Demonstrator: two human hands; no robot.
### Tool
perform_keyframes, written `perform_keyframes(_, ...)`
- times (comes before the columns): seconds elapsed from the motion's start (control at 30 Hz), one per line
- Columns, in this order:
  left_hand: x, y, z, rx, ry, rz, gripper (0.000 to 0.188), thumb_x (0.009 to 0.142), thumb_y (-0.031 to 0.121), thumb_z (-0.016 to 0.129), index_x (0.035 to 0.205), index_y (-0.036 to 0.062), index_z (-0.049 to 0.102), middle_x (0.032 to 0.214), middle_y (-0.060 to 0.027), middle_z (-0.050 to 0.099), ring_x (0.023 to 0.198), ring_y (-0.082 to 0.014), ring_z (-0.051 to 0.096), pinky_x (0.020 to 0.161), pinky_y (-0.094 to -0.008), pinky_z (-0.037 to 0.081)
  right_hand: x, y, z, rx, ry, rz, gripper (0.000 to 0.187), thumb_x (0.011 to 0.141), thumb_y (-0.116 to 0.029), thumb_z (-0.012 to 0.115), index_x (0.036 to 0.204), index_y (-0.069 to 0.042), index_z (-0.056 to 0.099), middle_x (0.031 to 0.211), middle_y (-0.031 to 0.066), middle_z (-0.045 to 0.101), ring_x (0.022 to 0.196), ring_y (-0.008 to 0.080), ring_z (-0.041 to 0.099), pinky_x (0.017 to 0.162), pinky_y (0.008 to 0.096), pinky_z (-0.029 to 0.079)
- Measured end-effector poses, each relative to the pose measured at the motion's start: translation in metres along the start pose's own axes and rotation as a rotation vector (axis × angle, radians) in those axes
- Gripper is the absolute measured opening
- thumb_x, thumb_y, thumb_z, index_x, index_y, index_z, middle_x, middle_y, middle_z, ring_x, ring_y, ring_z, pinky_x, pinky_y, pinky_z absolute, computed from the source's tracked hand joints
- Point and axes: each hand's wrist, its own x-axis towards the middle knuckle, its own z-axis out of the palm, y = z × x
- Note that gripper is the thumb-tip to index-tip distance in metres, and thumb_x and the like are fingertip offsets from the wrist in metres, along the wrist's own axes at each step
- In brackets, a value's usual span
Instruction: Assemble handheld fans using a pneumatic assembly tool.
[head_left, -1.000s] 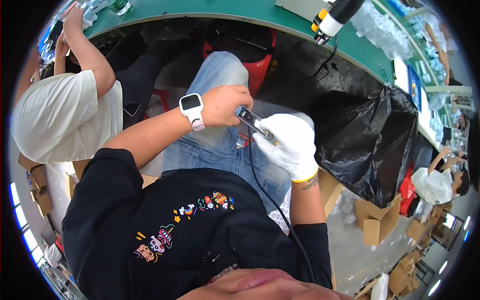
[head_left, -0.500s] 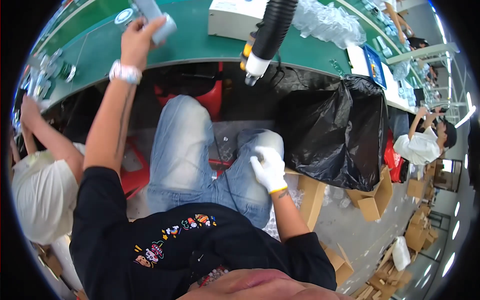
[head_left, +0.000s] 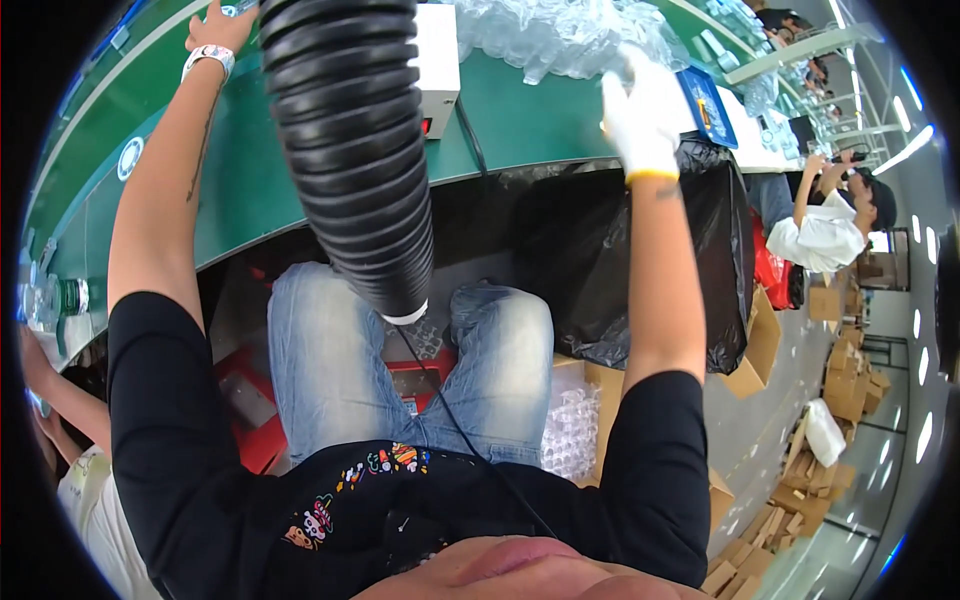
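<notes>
My bare left hand reaches over the far left of the green bench, with a patterned band at the wrist. Its fingers look spread beside a small pale blue, clear-looking piece, cut off by the frame's top. My right hand, in a white glove with a yellow cuff, is raised over the bench's right side. Slightly blurred, its thumb and fingers stand apart with nothing seen between them. Just beyond it lies a heap of clear plastic bags. A white ring-shaped part sits on the bench beside my left forearm.
A thick black corrugated hose hangs between my arms, hiding part of a white box. A black bag drapes below my right arm. Nearby are a blue tray, a cardboard box and a co-worker's arm at left.
My left hand has moved farther up and left; the grey-blue cylinder it held is no longer visible there. My gloved right hand rose from my thigh to the bench. The hose now looms larger.
</notes>
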Motion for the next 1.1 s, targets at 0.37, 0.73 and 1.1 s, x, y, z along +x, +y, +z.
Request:
perform_keyframes(0.37,-0.318,0.105,-0.139,-1.217,0.239,-0.126,0.033,0.098,0.014,0.062,0.128,0.0004,0.063,0.132,-0.0132,0.064,0.122,-0.023,0.06,0.106,-0.0369,0.046,-0.029,0.004,-0.055,0.152,-0.064,-0.091,0.023,0.084,-0.024,0.073,0.103,-0.011,0.076,0.112,0.0152,0.072,0.104,0.0339,0.068,0.093,0.0439,0.053)
perform_keyframes(0.73,-0.405,0.176,-0.096,-2.622,-0.599,-0.636,0.066,0.108,0.056,0.04,0.155,0.0096,0.042,0.152,-0.0121,0.049,0.137,-0.0281,0.049,0.115,-0.0469,0.039,-0.19,-0.253,-0.095,1.29,-0.495,0.437,0.041,0.089,-0.017,0.076,0.127,-0.005,0.064,0.109,0.0158,0.075,0.102,0.0285,0.074,0.09,0.0376,0.057)
perform_keyframes(1.1,-0.419,0.166,-0.106,-1.572,-0.394,-0.061,0.048,0.104,0.034,0.063,0.14,0.0039,0.053,0.136,-0.0099,0.063,0.12,-0.0211,0.061,0.106,-0.0386,0.048,-0.216,-0.221,-0.111,1.046,-0.738,0.22,0.056,0.084,-0.023,0.08,0.133,-0.005,0.06,0.111,0.0155,0.075,0.101,0.0278,0.074,0.09,0.0367,0.057)
